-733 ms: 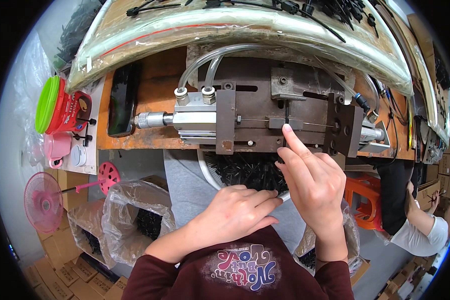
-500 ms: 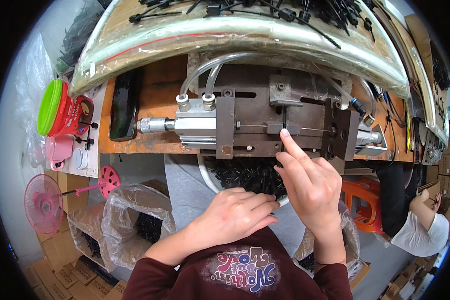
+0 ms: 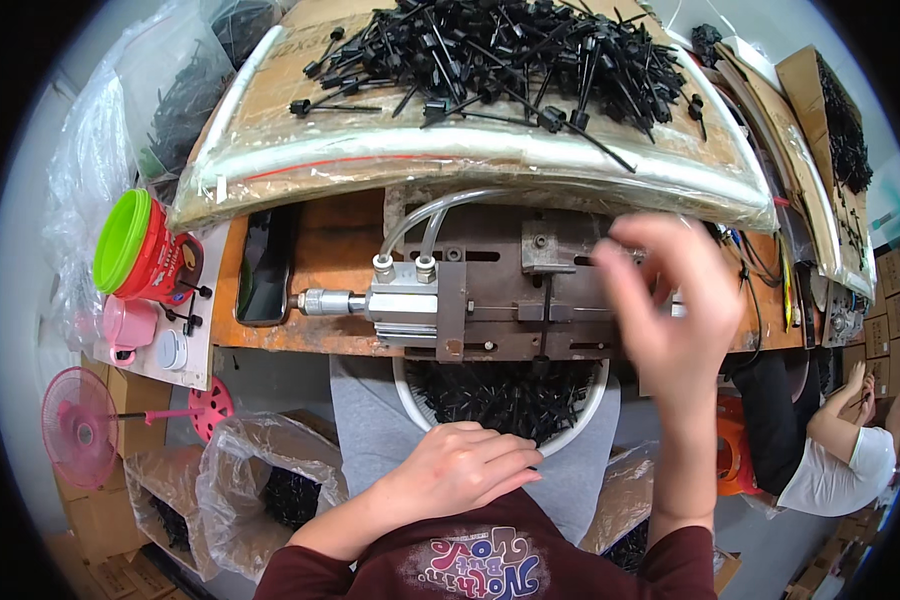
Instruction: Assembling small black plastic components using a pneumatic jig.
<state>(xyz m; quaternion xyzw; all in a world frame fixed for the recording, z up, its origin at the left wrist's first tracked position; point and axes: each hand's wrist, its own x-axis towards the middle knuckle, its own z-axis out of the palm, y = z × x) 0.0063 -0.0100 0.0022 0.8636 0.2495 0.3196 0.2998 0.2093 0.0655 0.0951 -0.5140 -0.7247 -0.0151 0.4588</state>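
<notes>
My right hand [image 3: 680, 310] is raised over the right end of a metal clamping jig [image 3: 490, 330], its fingers bent and smeared by motion. Whether it holds anything is unclear. A thin black plastic rod with a small head [image 3: 545, 325] lies across the jig's small middle block, pointing toward me. On the jig's left side sits a silver air cylinder [image 3: 403, 307] with two clear hoses. My left hand [image 3: 465, 465] lies flat with fingers stretched, by the near rim of a white round basket [image 3: 408, 400]. Similar black parts [image 3: 500, 395] fill that basket on my lap.
A raised cardboard tray [image 3: 270, 120] beyond the jig carries a heap of black parts [image 3: 530, 60]. At left are a dark phone [image 3: 263, 270], a red-and-green tub [image 3: 140, 250] and a pink fan [image 3: 80, 425]. Another person [image 3: 840, 455] sits at far right.
My right hand has lifted off the jig's middle block and moved right, now blurred. The view has tilted up, showing more of the heap. My left hand stays near the basket.
</notes>
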